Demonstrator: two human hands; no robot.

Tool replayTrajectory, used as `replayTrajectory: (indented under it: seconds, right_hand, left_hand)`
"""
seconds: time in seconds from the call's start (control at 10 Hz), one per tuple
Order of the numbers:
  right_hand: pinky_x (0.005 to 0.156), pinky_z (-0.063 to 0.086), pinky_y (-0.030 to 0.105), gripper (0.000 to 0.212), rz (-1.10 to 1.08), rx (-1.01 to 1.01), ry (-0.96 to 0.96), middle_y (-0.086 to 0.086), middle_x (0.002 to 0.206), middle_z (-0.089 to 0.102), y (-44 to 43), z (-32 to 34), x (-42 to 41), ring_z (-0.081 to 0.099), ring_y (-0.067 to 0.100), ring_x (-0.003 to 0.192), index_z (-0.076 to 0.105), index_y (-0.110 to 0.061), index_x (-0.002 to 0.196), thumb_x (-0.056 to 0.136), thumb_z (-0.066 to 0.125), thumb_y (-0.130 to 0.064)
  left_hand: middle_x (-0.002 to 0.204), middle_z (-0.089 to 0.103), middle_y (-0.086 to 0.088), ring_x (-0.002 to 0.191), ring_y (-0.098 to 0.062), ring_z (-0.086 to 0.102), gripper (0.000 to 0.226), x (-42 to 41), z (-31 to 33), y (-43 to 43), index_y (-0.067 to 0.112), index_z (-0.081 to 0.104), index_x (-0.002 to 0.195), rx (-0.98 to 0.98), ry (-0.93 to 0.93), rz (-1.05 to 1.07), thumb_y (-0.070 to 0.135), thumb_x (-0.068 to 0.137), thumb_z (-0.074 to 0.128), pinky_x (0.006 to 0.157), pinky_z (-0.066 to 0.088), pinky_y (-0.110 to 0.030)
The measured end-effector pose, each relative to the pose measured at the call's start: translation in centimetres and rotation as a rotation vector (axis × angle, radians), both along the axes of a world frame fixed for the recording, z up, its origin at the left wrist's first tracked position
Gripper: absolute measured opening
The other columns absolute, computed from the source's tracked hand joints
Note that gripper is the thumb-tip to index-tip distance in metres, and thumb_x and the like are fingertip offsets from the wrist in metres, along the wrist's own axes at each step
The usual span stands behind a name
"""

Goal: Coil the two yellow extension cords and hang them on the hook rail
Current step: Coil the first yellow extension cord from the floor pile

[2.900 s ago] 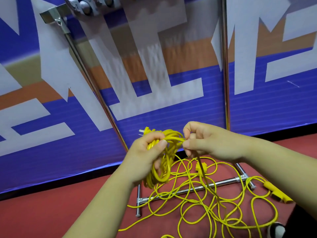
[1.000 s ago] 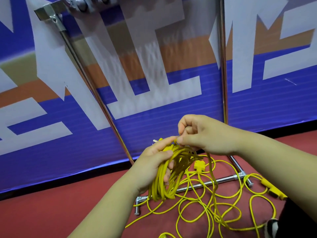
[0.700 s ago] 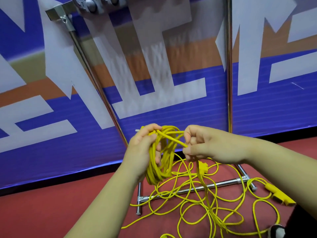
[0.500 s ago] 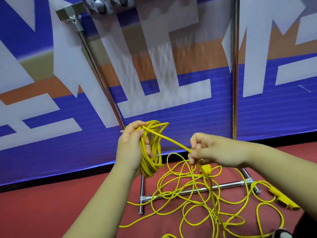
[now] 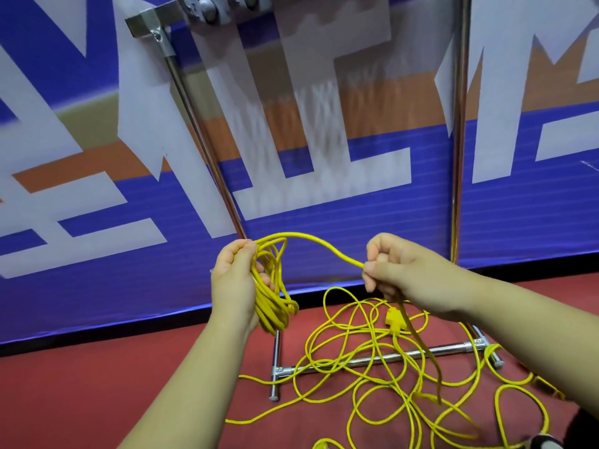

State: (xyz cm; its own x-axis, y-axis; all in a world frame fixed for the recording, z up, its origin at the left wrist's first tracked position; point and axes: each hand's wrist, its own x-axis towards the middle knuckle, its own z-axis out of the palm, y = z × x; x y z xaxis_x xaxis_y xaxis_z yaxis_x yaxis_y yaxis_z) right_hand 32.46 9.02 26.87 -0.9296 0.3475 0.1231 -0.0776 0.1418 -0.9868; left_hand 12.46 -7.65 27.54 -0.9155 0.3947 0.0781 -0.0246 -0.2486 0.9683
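Observation:
My left hand [image 5: 234, 283] grips a bundle of yellow cord loops [image 5: 271, 296] that hangs below my fingers. One strand arcs from the bundle to my right hand [image 5: 400, 270], which pinches it between thumb and fingers. From there the cord drops to a loose yellow tangle [image 5: 382, 361] on the red floor. A yellow plug [image 5: 394, 320] hangs just below my right hand. The hook rail [image 5: 207, 3] with its metal hooks shows at the top edge, on a chrome stand.
The stand's slanted left pole [image 5: 201, 137] and upright right pole [image 5: 457, 131] rise before a blue, white and orange banner [image 5: 97, 189]. Its floor crossbar [image 5: 372, 359] lies under the tangle. A dark shoe tip [image 5: 547, 443] shows at bottom right.
My hands have drawn apart: the left moved left and up with the bundle, the right moved right, pulling a longer strand taut between them. The bundle has gained loops since the earliest frame.

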Motion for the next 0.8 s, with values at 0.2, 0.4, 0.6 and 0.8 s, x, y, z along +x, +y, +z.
replayTrajectory:
  seconds: [0.2, 0.4, 0.6, 0.8]
  right_hand:
    - [0.055, 0.041, 0.023, 0.011, 0.108, -0.006, 0.05, 0.007, 0.075, 0.064, -1.8, 1.7, 0.3, 0.04, 0.013, 0.053, 0.042, -0.01, 0.098, 0.101, 0.048, -0.001]
    - [0.054, 0.029, 0.034, 0.012, 0.34, 0.081, -0.103, 0.001, 0.074, 0.067, -2.1, 0.5, 0.7, 0.037, 0.017, 0.056, 0.042, -0.014, 0.098, 0.093, 0.053, -0.014]
    - [0.066, 0.045, 0.016, 0.023, 0.249, 0.526, -0.268, -0.007, 0.088, 0.062, -2.5, -1.9, 1.0, 0.051, -0.005, 0.062, 0.051, -0.045, 0.08, 0.093, 0.064, -0.032]
    - [0.064, 0.047, 0.028, 0.015, 0.253, 0.306, -0.306, -0.004, 0.073, 0.062, -1.3, -4.1, 0.3, 0.055, 0.004, 0.058, 0.052, -0.023, 0.086, 0.097, 0.061, -0.028]
  left_hand:
    - [0.061, 0.051, -0.005, 0.045, -0.018, 0.048, 0.026, 1.4, -0.5, 1.1, 0.017, 0.059, 0.104, 0.022, -0.11, -0.06, 0.043, 0.099, 0.057, 0.045, 0.045, -0.027]
    - [0.064, 0.052, -0.004, 0.047, -0.016, 0.052, 0.043, 1.3, -0.2, 1.4, 0.019, 0.055, 0.1, 0.076, -0.206, -0.105, 0.061, 0.091, 0.059, 0.049, 0.047, -0.029]
    - [0.072, 0.06, -0.012, 0.05, -0.021, 0.057, 0.029, 1.9, 0.6, 1.6, 0.013, 0.052, 0.11, 0.098, -0.113, -0.095, 0.004, 0.088, 0.069, 0.051, 0.051, -0.031]
    - [0.07, 0.066, -0.008, 0.059, -0.024, 0.068, 0.032, 2.4, 1.7, 1.4, 0.017, 0.052, 0.113, 0.171, -0.125, -0.136, -0.007, 0.092, 0.053, 0.054, 0.056, -0.031]
